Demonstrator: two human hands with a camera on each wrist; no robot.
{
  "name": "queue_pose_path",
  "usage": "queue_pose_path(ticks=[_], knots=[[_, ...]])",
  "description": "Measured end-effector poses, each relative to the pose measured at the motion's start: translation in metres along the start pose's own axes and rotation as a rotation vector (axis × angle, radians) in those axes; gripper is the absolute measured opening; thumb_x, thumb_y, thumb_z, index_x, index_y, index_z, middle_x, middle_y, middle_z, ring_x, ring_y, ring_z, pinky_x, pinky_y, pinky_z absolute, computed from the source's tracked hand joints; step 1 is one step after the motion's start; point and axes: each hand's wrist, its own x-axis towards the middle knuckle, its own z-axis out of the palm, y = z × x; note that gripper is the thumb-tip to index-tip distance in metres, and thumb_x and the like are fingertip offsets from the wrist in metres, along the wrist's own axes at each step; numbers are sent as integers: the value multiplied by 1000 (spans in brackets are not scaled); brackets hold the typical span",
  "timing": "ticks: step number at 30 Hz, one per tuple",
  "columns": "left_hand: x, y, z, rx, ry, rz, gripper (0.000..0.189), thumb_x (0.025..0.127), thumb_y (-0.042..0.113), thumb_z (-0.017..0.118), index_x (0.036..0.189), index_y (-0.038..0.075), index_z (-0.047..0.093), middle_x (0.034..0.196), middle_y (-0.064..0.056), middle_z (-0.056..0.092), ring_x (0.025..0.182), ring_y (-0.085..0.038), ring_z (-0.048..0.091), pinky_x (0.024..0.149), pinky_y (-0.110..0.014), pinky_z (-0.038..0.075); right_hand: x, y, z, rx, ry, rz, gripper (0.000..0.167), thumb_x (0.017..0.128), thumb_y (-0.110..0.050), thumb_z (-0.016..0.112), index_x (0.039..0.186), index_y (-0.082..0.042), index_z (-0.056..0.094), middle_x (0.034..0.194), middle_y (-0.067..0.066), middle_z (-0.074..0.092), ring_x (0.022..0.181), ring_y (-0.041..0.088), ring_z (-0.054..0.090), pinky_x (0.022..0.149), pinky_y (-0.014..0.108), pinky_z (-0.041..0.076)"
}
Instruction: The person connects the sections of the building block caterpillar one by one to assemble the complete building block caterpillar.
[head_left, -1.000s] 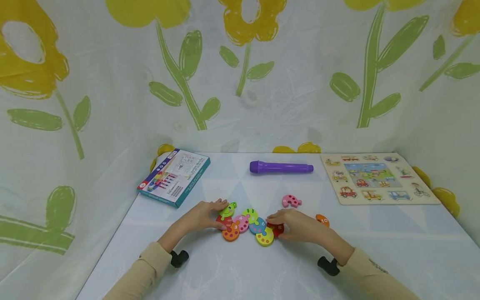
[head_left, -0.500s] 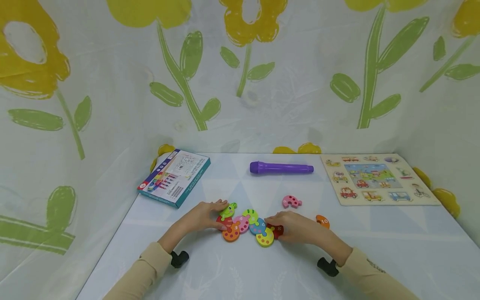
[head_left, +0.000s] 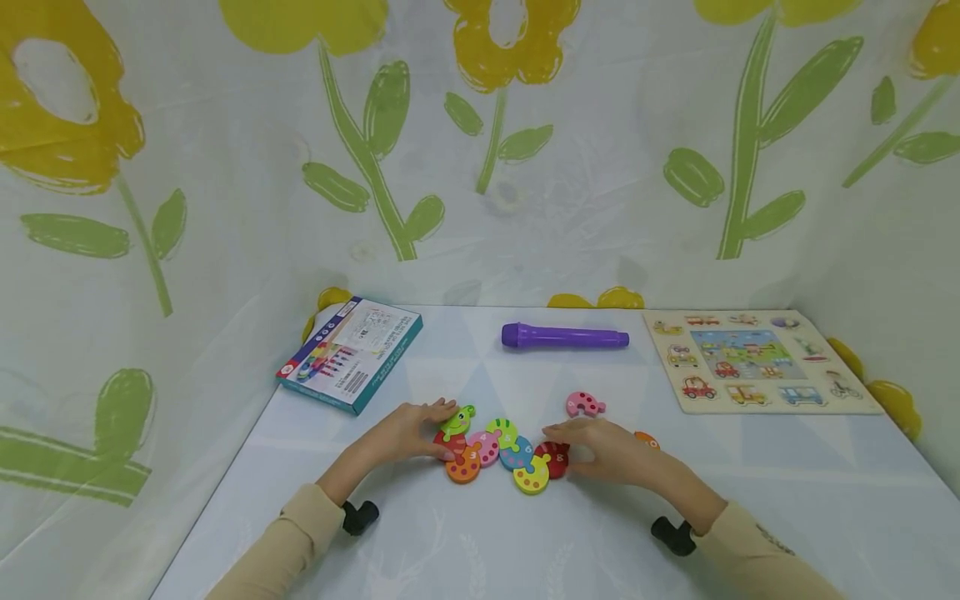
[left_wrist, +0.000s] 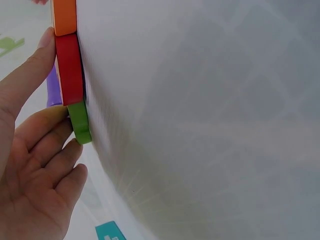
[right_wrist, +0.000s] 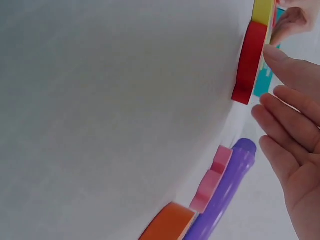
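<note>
A jigsaw caterpillar of numbered, coloured pieces lies on the table in front of me. At its left end my left hand [head_left: 408, 431] holds the green smiling head [head_left: 455, 423] and the red piece [left_wrist: 70, 70] beside it, thumb on the red and fingers by the head. My right hand [head_left: 611, 450] hovers at the other end, close to the dark red piece 8 [head_left: 553, 458], fingers apart and loosely straight. That red piece [right_wrist: 249, 65] joins a yellow piece [head_left: 531, 476]. A loose pink piece [head_left: 584, 404] lies beyond the right hand, and a loose orange piece [head_left: 647, 439] is partly hidden behind it.
Toward the back of the table [head_left: 480, 533] lies a purple toy microphone [head_left: 564, 337]. A flat teal-edged box [head_left: 350, 354] is at the left, and a wooden picture puzzle board [head_left: 757, 361] at the right. A flower-printed cloth [head_left: 585, 183] hangs behind.
My right hand has let go of the dark red piece and shifted slightly right, uncovering more of it. The left hand stays put on the head end.
</note>
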Motion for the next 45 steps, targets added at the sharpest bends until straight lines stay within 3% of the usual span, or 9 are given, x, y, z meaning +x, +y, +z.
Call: queue_pose_path(ticks=[17, 24, 32, 45], knots=[[-1, 2, 0, -1, 3, -10, 79, 74, 40, 81, 142, 16, 50, 148, -2, 42, 140, -24, 31, 110, -47, 31, -14, 27, -8, -27, 101, 54, 57, 80, -9, 78, 133, -4, 58, 135, 11, 56, 124, 31, 53, 97, 47, 46], [-1, 2, -1, -7, 1, 0, 79, 75, 38, 80, 142, 14, 49, 148, -3, 42, 140, -24, 31, 111, -47, 31, -14, 35, -15, -39, 115, 85, 53, 79, -5, 79, 129, -7, 62, 129, 10, 62, 120, 33, 56, 94, 48, 49], [1, 2, -1, -12, -2, -1, 79, 74, 39, 80, 143, 15, 49, 148, -3, 42, 141, -24, 31, 111, -47, 31, -10, 45, -22, -43, 106, 126, 53, 80, -7, 78, 130, -6, 62, 129, 10, 62, 121, 35, 55, 94, 48, 48], [-1, 2, 0, -6, 2, -4, 78, 75, 38, 81, 142, 15, 49, 148, -4, 42, 140, -25, 31, 110, -48, 31, 0, 54, -30, -46, 77, 88, 50, 84, -4, 74, 132, -9, 61, 129, 8, 62, 120, 32, 56, 95, 46, 48]])
